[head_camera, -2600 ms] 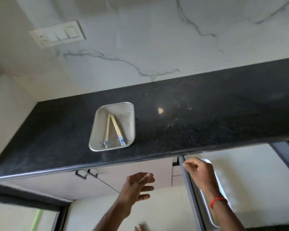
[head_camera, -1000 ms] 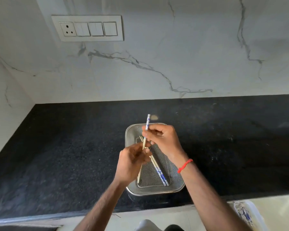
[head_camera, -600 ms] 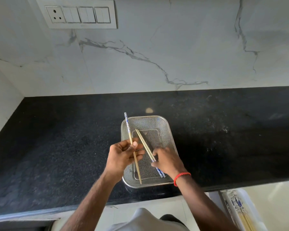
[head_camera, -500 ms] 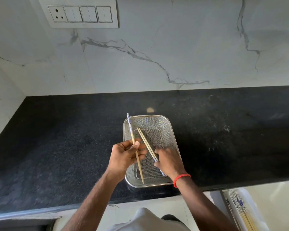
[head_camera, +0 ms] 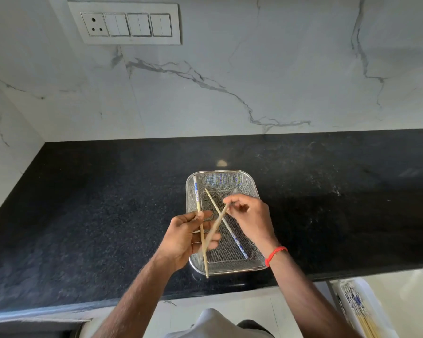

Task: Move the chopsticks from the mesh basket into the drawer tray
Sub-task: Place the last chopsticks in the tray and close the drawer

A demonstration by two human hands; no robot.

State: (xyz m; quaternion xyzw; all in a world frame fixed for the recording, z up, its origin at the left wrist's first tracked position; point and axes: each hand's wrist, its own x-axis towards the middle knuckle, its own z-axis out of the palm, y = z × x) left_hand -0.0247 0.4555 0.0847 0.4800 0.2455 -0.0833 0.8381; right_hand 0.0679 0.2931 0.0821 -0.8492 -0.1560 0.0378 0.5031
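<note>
A steel mesh basket (head_camera: 253,184) sits on the black counter near its front edge. My left hand (head_camera: 186,237) grips one chopstick (head_camera: 197,198), its blue-patterned end pointing away from me. My right hand (head_camera: 250,217) pinches a second chopstick (head_camera: 217,224) by its upper end; this one slants down towards my left hand's fingers and looks blurred. A third chopstick (head_camera: 237,241) lies diagonally in the basket, blue end nearest me. At the bottom right the white drawer tray (head_camera: 379,311) holds several chopsticks.
The black granite counter (head_camera: 95,215) runs wall to wall with a marble backsplash behind it. A switch plate (head_camera: 125,23) is mounted high on the wall. The open drawer lies below the counter edge at the right.
My right hand has lifted one chopstick out of the basket and swung its tip towards my left hand. One chopstick stays in the basket. My left hand keeps its chopstick.
</note>
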